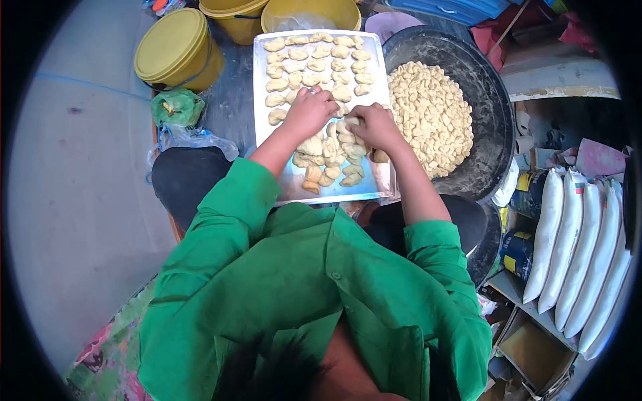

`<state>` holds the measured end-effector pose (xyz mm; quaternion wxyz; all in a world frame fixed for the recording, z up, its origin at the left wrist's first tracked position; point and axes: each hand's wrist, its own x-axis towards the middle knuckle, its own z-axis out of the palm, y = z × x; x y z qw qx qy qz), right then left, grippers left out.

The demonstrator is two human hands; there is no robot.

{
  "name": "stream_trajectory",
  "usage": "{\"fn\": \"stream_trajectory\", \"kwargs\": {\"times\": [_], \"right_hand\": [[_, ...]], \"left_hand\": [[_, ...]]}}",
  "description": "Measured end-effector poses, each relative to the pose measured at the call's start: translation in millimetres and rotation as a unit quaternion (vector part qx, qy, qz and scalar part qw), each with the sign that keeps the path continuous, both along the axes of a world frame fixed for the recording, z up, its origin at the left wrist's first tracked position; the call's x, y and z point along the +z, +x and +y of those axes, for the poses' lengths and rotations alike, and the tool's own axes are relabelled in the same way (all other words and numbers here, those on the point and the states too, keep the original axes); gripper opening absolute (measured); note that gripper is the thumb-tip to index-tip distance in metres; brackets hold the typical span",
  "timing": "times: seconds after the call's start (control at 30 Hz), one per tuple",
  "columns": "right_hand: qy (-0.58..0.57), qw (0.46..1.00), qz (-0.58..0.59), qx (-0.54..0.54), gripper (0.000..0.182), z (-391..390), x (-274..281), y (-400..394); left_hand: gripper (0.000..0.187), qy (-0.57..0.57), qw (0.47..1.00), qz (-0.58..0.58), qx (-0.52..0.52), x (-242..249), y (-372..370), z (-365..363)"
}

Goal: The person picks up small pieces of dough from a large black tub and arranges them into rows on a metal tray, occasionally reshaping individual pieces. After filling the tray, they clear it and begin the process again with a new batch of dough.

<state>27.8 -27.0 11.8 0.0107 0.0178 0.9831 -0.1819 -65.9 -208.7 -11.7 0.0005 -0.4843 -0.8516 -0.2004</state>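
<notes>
A light metal tray lies in front of me, with knobbly pale dough pieces set out in rows over its far half. Nearer to me, a loose heap of dough pieces covers part of the tray. My left hand is over the lowest rows, its fingers bent and closed on a dough piece that they partly hide. Beside it, at the right edge of the heap, my right hand has its thumb and fingers pinched on another dough piece.
A wide black tub holding many small dough pieces stands right of the tray. Yellow buckets stand at the back left, near a green plastic bag. Several long white packs lean at the right.
</notes>
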Motion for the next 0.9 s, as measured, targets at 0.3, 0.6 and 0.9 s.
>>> {"fn": "stream_trajectory", "kwargs": {"times": [0.3, 0.6, 0.9], "right_hand": [[-0.223, 0.963, 0.059, -0.143, 0.022, 28.6, -21.9, -9.4], [-0.107, 0.975, 0.074, -0.179, 0.032, 36.3, -38.1, 27.0], [-0.246, 0.964, -0.043, -0.095, 0.016, -3.5, -3.9, 61.2]], "left_hand": [[0.021, 0.002, 1.0, 0.007, 0.01, 5.7, 23.8, 17.0], [0.021, -0.012, 0.999, 0.015, -0.041, 6.5, 54.2, 9.4], [0.021, 0.082, 0.994, -0.023, -0.076, 12.8, 103.8, -31.6]]}}
